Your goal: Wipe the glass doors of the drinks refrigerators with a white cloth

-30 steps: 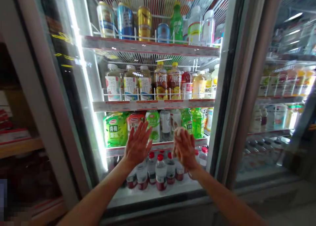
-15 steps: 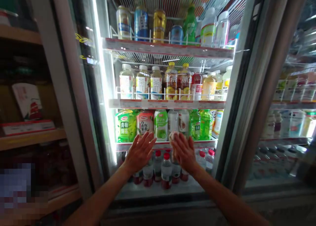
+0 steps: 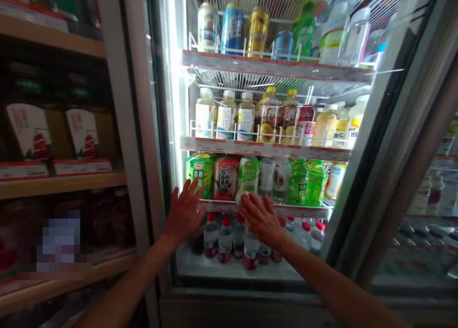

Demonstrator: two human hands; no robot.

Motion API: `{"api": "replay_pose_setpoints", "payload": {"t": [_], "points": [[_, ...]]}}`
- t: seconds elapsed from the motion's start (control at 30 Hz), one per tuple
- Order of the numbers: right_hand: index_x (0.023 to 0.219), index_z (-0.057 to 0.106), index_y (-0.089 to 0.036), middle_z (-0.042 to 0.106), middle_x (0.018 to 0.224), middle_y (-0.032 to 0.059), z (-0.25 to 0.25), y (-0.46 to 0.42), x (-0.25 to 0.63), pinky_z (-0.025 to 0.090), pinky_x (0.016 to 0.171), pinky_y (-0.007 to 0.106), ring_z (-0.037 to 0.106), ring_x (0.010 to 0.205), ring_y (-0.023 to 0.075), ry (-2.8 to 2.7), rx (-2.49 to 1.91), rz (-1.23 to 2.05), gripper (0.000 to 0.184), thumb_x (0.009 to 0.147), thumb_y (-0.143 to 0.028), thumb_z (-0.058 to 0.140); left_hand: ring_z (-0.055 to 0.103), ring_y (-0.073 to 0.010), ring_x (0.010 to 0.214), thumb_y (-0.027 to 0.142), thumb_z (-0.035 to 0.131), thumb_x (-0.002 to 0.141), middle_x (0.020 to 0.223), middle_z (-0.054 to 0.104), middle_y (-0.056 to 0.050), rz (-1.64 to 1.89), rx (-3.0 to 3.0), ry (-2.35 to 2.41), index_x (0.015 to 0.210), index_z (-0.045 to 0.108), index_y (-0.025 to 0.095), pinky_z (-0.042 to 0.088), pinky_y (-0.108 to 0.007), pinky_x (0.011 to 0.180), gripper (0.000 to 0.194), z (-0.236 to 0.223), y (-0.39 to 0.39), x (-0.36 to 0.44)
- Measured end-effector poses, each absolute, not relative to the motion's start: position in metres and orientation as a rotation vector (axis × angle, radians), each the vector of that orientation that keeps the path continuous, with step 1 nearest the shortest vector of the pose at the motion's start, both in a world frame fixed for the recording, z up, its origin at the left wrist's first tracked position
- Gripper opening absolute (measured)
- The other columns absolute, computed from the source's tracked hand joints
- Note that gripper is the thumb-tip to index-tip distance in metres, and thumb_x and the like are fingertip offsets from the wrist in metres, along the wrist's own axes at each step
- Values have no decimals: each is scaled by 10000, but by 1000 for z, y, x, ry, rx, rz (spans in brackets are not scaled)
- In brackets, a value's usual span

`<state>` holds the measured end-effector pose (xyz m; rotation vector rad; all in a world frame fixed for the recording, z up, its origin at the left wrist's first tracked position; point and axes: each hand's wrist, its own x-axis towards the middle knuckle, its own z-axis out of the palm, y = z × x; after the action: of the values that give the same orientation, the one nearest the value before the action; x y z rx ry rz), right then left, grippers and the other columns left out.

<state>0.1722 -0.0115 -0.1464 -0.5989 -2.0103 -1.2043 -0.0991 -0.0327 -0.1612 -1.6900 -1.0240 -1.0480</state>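
Observation:
My right hand (image 3: 260, 219) lies with its fingers extended over a crumpled whitish cloth (image 3: 242, 197), mostly hidden beneath the fingertips. It appears in front of the fridge's lower shelf edge, near a green-labelled bottle (image 3: 248, 173). My left hand (image 3: 183, 213) holds nothing; its fingers are spread, close to the fridge's left side and a green tea bottle (image 3: 200, 163). A red-labelled bottle (image 3: 226, 177) stands between the two hands. I cannot tell for sure whether a glass pane lies between my hands and the drinks.
The lit fridge holds cans (image 3: 232, 29) on top, bottled teas (image 3: 246, 118) in the middle and red-capped bottles (image 3: 225, 239) at the bottom. A metal door frame (image 3: 397, 142) rises at right. Wooden shelves (image 3: 64, 187) with boxed or bottled goods stand at left.
The view has shifted, so the fridge sits farther right. My left hand has moved left with its fingers spread wider; my right hand has slid left along the bottles with the cloth.

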Motion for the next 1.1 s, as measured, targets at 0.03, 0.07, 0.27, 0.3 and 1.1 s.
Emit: {"api": "replay_pose_setpoints", "payload": {"t": [0.03, 0.07, 0.27, 0.3, 1.1], "points": [[1399, 311, -236, 402, 1427, 19, -149, -13, 171, 36, 1166, 445, 186, 1397, 184, -2052, -573, -1220, 566, 848, -218, 439, 198, -249, 1382, 240, 519, 849, 1467, 285, -116, -1040, -1691, -1040, 1445, 137, 224, 181, -486, 1123, 708, -163, -33, -104], [1399, 308, -241, 411, 1421, 19, -144, -13, 169, 25, 1165, 447, 196, 1394, 177, -2046, -570, -1224, 564, 851, -212, 436, 200, -250, 1381, 242, 517, 850, 1467, 285, -119, -1038, -1687, -1056, 1443, 144, 221, 184, -489, 1121, 701, -164, -34, -109], [1440, 204, -206, 308, 1474, 90, -59, -3, 145, 99, 1140, 486, 183, 1398, 222, -1622, -763, -1084, 622, 856, -222, 419, 201, -251, 1383, 265, 504, 860, 1473, 268, -131, -1099, -1615, -1113, 1438, 170, 199, 178, -486, 1122, 671, -161, -35, -117], [1437, 215, -200, 314, 1471, 89, -62, -4, 140, 99, 1141, 485, 176, 1400, 224, -1654, -755, -1089, 618, 853, -216, 419, 206, -249, 1381, 264, 501, 861, 1471, 274, -132, -1094, -1617, -1117, 1438, 169, 197, 178, -483, 1123, 669, -162, -35, -118], [1399, 309, -199, 311, 1478, 42, -68, -4, 41, -17, 1148, 488, 134, 1404, 203, -1968, -529, -1158, 563, 845, -155, 402, 278, -267, 1357, 257, 479, 860, 1426, 348, -179, -1027, -1582, -1255, 1402, 237, 153, 220, -507, 1094, 603, -173, -53, -167]]}}
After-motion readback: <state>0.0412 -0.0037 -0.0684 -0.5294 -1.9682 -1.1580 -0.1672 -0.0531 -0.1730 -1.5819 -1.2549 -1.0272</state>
